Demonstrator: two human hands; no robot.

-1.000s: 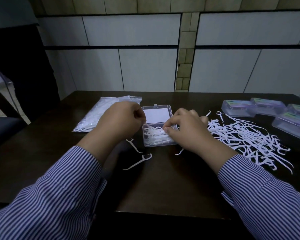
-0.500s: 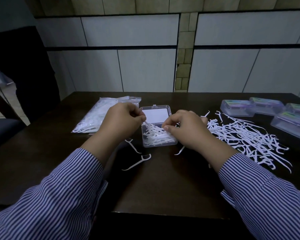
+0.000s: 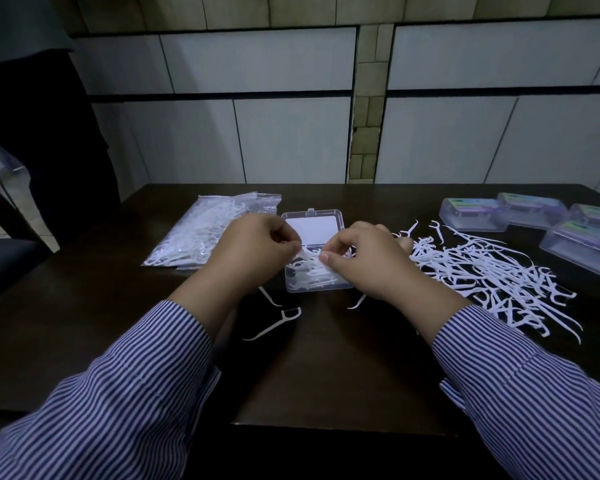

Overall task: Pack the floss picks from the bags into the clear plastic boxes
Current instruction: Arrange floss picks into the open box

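While both hands work over the small clear plastic box with its hinged lid laid open (image 3: 311,227), white plastic floss picks (image 3: 310,271) sit heaped in the tray, tangled and riding above the rim. Left hand (image 3: 253,249) curled, fingertips pinching picks at the tray's left edge. Right hand (image 3: 364,258) curled likewise, thumb and forefinger pinching picks at the right edge (exact count in either pinch not readable).

Step judged: settling and aligning the load so the lid can close. Best done by turning picks parallel, heads to one end, pressing flat before adding more; stray stems across the rim likely to block the latch.

Outward: three loose picks on the dark wooden table (image 3: 309,368) just in front of the box; large spread of loose white picks (image 3: 492,271) to the right; clear zip bag of picks (image 3: 201,233) to the left, near the box; closed clear boxes with coloured labels (image 3: 520,213) at far right.
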